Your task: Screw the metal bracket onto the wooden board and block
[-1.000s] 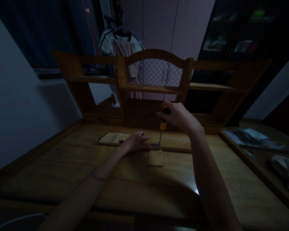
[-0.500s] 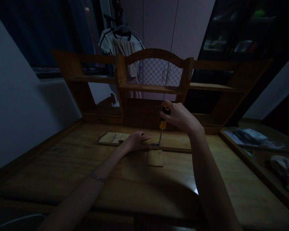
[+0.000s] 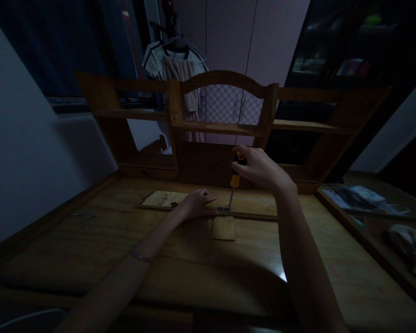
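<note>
My right hand (image 3: 260, 169) is closed round the top of a yellow and black screwdriver (image 3: 234, 178), held upright. Its tip rests on a small metal fitting (image 3: 223, 210) at the front edge of a long flat wooden board (image 3: 249, 206) lying on the desk. My left hand (image 3: 196, 204) lies flat on that board just left of the fitting, fingers stretched out and pressing down. A small pale wooden piece (image 3: 223, 228) sits in front of the fitting, touching the board's edge.
A wooden shelf unit (image 3: 222, 125) stands at the back of the desk (image 3: 180, 263). Two small screws or nails (image 3: 85, 215) lie at the left. Papers and clutter (image 3: 367, 196) cover the right side. Clothes on a hanger (image 3: 176, 64) hang behind. The room is dim.
My right hand has turned slightly on the screwdriver handle. The left hand and board have stayed put.
</note>
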